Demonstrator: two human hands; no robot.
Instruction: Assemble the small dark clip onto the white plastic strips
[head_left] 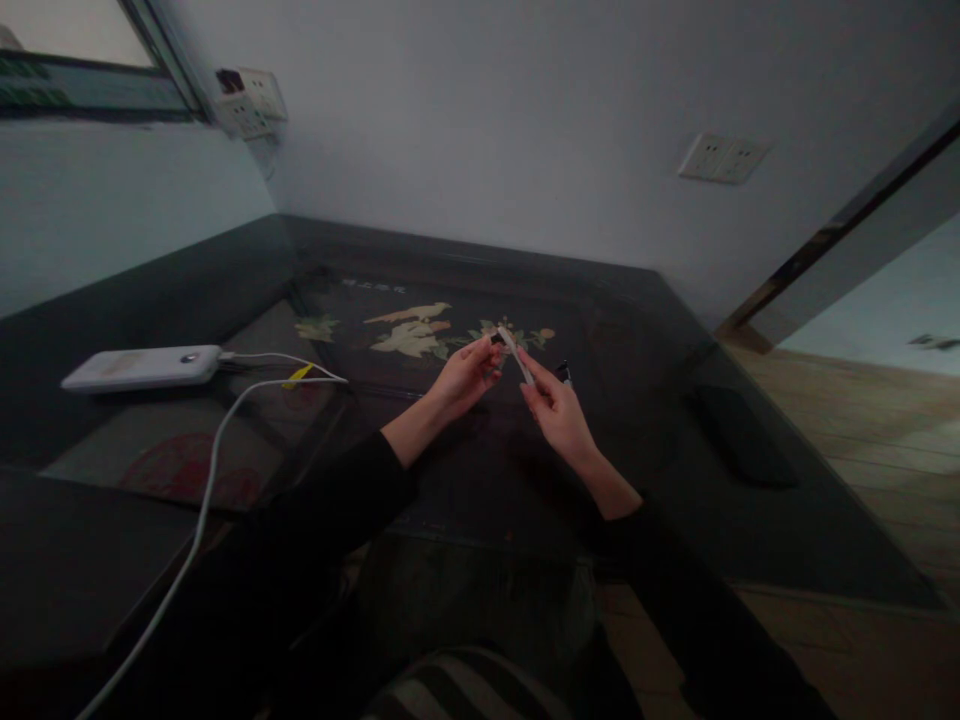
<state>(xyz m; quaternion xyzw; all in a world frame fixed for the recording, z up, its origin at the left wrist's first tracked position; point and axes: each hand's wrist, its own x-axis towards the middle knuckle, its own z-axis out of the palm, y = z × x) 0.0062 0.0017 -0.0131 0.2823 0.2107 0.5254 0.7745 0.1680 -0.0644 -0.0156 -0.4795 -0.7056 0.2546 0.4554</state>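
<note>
The thin white stick-like object (516, 354), perhaps a pen or small tool, is held in the air between both hands above the dark lacquered table (450, 470). The left hand (466, 375) pinches its upper, dark-tipped end with closed fingers; the right hand (556, 412) grips the lower part, fingers curled around it, and also seems to hold a small dark piece (564, 374) near the thumb, possibly a cap, though it is too small to tell.

Judging by the grips, the step in hand looks like pulling apart or fitting together the 2 ends of the object. The next move would call for a steady hold at the right and a careful, straight tug or push at the left.

On the table to the left lies a white power bank (142, 366) with a white cable (217, 450) plugged in. The table's inlay (412, 330) shows a bird and flowers; pale characters (375, 287) sit above it but are too blurred to read. No brand shows.
</note>
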